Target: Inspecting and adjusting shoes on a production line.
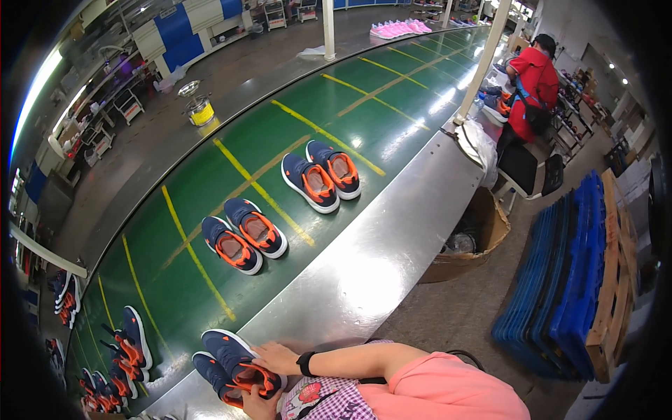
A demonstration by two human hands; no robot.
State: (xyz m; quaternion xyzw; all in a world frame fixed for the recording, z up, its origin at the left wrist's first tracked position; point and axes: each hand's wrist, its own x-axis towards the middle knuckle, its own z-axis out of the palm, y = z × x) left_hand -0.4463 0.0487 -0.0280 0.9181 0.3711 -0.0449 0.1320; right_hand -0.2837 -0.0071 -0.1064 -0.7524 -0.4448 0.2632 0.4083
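While both hands grip one navy-and-orange shoe pair (238, 367), right hand (276, 357) flat on top, left hand (257, 404) closed beneath, at the conveyor belt's (294, 126) near edge: risk, a shoe slipping off the steel ledge (350, 280).

The scene was brightly and evenly lit from overhead. A long strip lamp (35, 91) burned white along the upper left rim, and small ceiling spots glowed at the upper right. Their light threw pale glare patches on the glossy green conveyor belt (301, 133) toward the upper centre and a broad washed-out sheen on the steel ledge (364, 273) in the middle of the frame. Shadows were short and soft, lying close under the navy-and-orange sneakers (320, 176). The fisheye lens bent the belt's edges into arcs, and a black vignette filled all four corners. The centre was sharp; detail at the rim looked squeezed and softer.
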